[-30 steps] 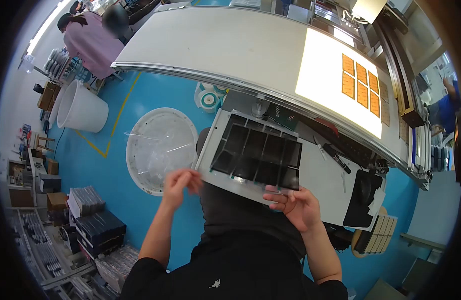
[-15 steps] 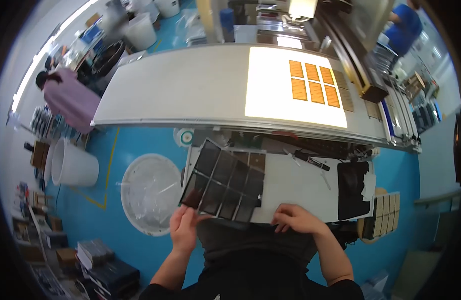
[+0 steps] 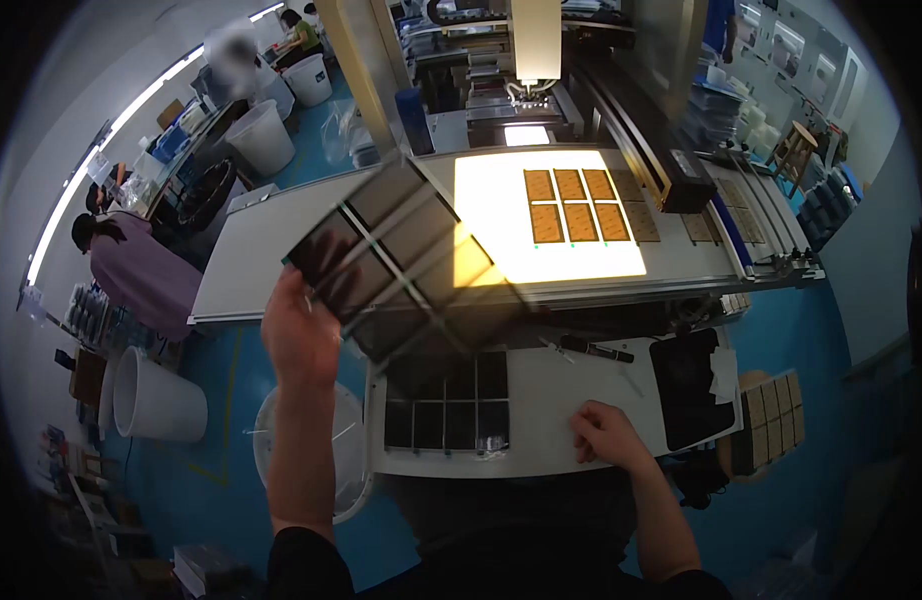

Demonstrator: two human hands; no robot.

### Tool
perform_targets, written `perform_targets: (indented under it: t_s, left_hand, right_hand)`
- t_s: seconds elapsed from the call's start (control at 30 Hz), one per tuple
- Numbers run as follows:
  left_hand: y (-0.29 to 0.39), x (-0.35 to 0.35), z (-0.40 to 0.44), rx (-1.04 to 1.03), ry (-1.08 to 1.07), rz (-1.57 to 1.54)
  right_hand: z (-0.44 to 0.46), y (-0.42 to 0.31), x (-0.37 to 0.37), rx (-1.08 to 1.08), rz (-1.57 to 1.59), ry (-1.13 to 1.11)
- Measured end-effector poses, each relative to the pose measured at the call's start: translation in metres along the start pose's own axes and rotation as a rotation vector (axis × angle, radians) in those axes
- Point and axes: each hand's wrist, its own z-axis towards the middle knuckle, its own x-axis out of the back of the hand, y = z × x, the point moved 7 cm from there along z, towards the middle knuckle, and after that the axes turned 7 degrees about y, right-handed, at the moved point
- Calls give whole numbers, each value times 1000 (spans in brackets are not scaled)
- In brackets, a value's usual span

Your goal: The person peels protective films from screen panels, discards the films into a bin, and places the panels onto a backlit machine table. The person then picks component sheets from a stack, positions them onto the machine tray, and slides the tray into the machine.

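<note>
My left hand (image 3: 301,330) is raised and grips a dark translucent sheet (image 3: 386,205) by its left corner. The sheet is tilted, divided into panels by pale strips, and light shows through its right side. Below it, another dark panelled sheet (image 3: 446,425) lies on the white bench (image 3: 546,430), its far part hidden behind the held one. My right hand (image 3: 606,435) rests over the bench's front part with its fingers curled in and nothing visible in them. A black marker pen (image 3: 596,349) lies beyond that hand.
A lit panel (image 3: 491,230) on the long table bears several orange rectangular pieces (image 3: 578,223). A machine gantry (image 3: 671,170) spans the table's right. A black mat (image 3: 686,390) lies on the bench's right. A white tub (image 3: 346,440) stands left. People work at far left.
My left hand has lifted the dark sheet up and away from me, uncovering the other sheet on the bench. My right hand has shifted slightly right and its fingers have curled in. The view has tilted up.
</note>
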Motion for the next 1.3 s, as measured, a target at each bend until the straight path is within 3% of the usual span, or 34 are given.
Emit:
perform_targets:
  t_s: [0.13, 0.23, 0.43, 0.63, 0.73, 1.13, 1.23, 1.3]
  left_hand:
    - [-62, 41, 89, 63, 115, -195]
    - [-111, 47, 105, 209, 264, 79]
    - [-102, 39, 92, 108, 228, 274]
    - [-71, 32, 88, -408, 24, 1431]
    - [-76, 34, 88, -432, -79, 1695]
    - [-84, 16, 68, -426, 1, 1839]
    - [-83, 19, 64, -570, 43, 1759]
    - [-72, 6, 37, -846, -1, 1595]
  right_hand:
    - [1, 2, -1, 16, 19, -17]
    - [0, 5, 1, 20, 22, -30]
    - [1, 3, 1, 22, 23, -36]
    - [0, 0, 1, 31, 15, -42]
    - [3, 1, 1, 30, 18, -48]
    - [3, 1, 0, 36, 10, -30]
    - [2, 0, -1, 31, 6, -25]
    - [3, 1, -1, 46, 13, -28]
